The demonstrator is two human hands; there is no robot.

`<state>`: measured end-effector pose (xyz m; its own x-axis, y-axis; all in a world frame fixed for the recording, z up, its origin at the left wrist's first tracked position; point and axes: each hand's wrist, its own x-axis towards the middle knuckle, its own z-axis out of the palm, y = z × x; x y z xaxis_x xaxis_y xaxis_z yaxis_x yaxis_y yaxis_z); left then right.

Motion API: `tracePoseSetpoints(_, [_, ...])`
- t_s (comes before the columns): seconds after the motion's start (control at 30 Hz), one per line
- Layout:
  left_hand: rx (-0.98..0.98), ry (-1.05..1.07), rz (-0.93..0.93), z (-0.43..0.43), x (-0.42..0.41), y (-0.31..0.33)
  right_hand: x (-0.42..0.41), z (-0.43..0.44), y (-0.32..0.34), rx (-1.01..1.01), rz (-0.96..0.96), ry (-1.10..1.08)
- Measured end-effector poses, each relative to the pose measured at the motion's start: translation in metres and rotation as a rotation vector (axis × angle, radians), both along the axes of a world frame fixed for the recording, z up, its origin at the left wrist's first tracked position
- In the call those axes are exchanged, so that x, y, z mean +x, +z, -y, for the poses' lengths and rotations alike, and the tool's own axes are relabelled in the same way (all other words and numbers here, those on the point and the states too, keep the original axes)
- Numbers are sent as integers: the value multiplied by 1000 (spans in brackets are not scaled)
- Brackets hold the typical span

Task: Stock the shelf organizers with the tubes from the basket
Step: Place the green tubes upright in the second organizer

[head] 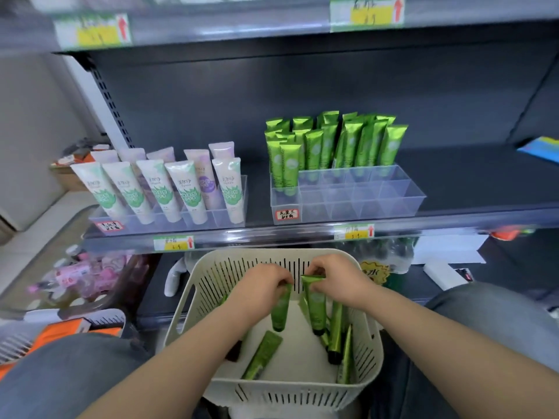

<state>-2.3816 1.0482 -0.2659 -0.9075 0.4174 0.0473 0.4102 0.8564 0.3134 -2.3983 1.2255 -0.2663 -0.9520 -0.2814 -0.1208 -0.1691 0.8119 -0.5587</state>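
Note:
A cream slotted basket (193, 300) sits between my knees, holding several loose green tubes (262, 355). My left hand (262, 287) grips one green tube (280, 309) by its crimped end, cap hanging down. My right hand (335, 279) holds another green tube (316, 306) the same way. Both hands are inside the basket near its far wall. On the shelf above, a clear organizer (363, 198) holds many upright green tubes (332, 143) in its back rows and left column; its front compartments are bare.
A second clear organizer (169, 220) at the left holds white and purple tubes (181, 189). Price tags line the shelf edge (174, 242). Pink packets (81, 273) lie at the lower left, a white box (444, 273) on the lower shelf at right.

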Motion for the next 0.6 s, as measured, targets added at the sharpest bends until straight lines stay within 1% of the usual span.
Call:
tracePoseSetpoints(0.27, [71,28,-140,-15,-7,40,-7,-20,44,-133,-100,-18])
tracePoseSetpoints(0.43, [91,30,-180,-28,-18,70,-16,-31,66,-178,-142,-40])
tracePoseSetpoints(0.6, [65,40,-211,-35,-34,102,-29,-41,87,-228,-171,-56])
